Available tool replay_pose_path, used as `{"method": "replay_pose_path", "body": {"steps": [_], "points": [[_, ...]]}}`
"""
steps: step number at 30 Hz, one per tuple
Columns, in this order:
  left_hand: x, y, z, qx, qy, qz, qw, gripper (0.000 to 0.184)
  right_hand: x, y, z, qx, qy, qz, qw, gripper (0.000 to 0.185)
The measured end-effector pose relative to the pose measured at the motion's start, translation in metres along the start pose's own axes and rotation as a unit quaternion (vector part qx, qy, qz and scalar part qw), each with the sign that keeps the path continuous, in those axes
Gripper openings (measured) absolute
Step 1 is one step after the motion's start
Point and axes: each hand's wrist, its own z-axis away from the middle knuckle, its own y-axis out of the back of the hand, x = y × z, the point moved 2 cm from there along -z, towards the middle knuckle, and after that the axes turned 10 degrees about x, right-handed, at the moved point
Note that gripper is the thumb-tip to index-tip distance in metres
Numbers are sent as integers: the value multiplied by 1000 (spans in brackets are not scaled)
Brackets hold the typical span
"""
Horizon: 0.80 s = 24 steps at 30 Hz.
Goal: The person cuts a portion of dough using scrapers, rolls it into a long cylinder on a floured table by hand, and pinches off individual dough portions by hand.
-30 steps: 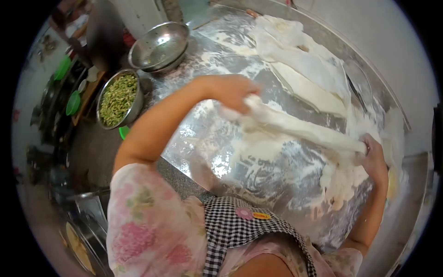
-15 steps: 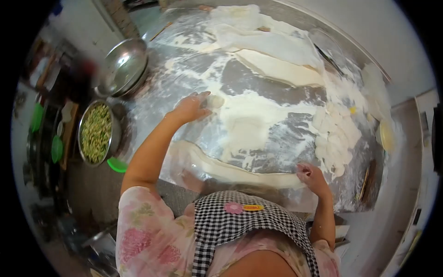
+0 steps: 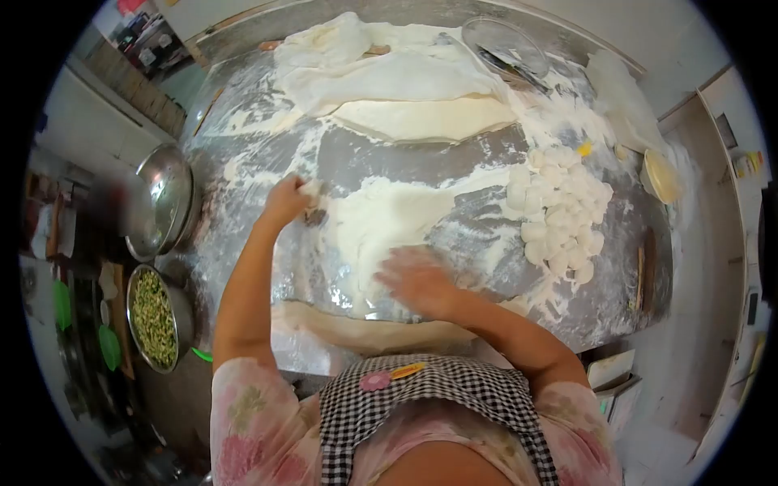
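My left hand (image 3: 285, 202) is over the floured table, left of the flour patch (image 3: 377, 215). Its fingers are closed on a small whitish piece of dough (image 3: 310, 189), partly hidden by them. My right hand (image 3: 417, 279), smeared by motion, is over the lower part of the flour patch, fingers pointing left. Below it a long strip of dough (image 3: 365, 332) lies along the table's near edge, partly behind my right forearm. To the right, several round dough wrappers (image 3: 559, 215) lie overlapping in a pile.
Across the table (image 3: 369, 155) lies a dough sheet (image 3: 425, 119) partly under white cloth (image 3: 397, 77). A sieve-like round lid (image 3: 506, 44) stands behind. At left are steel bowls (image 3: 166, 198) and a bowl of chopped filling (image 3: 152, 318). A yellowish bowl (image 3: 660, 176) sits at the right edge.
My right hand has moved left from the near right edge to over the flour patch. My left hand has closed on the piece of dough. The head view has shifted rightward.
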Motion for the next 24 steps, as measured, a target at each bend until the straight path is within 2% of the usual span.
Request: {"method": "replay_pose_path", "body": {"steps": [2,5,7,9,10,11,12,13,14,15,17,19,20,21,22,23,24], "points": [[-30,-2,6,12,28,15,999,30,-16,-4,-30,37,199,-7,979,36],[-87,-11,13,8,52,60,997,29,-19,8,-75,-82,258,119,955,35],[-93,-12,22,13,66,62,996,29,24,-1,-99,-8,271,90,958,32],[-76,2,31,29,68,38,997,28,78,24,-125,0,111,48,993,29],[-72,2,31,32,80,46,995,28,138,8,-133,-90,-94,135,982,26],[-69,0,29,34,93,54,994,28,139,73,-124,-147,-210,90,962,25],[-66,-2,27,37,105,63,992,28,209,54,-99,29,-204,107,973,32],[-61,-5,22,31,119,111,986,28,214,77,-80,121,-154,218,956,38],[-54,-9,13,26,132,160,978,28,206,92,-64,74,-263,198,942,41],[-48,-14,3,18,147,208,967,28,198,95,-46,85,-219,223,946,41],[-32,-27,-30,-11,125,177,976,30,179,95,-10,110,-127,270,948,42],[-12,-38,-63,50,66,175,981,37,138,110,16,107,-142,169,969,44],[-9,-49,-84,131,-66,79,986,54,124,113,28,101,-153,114,976,46],[24,-30,-82,58,-96,74,991,76,118,107,43,109,-150,128,974,47],[35,-36,-86,169,-189,-18,967,80,112,100,64,113,-151,139,972,48],[42,-44,-77,270,-279,-108,915,84,103,92,87,116,-153,150,970,50],[66,-29,-55,150,-238,-48,958,85,88,90,106,120,-160,135,970,51]]}}
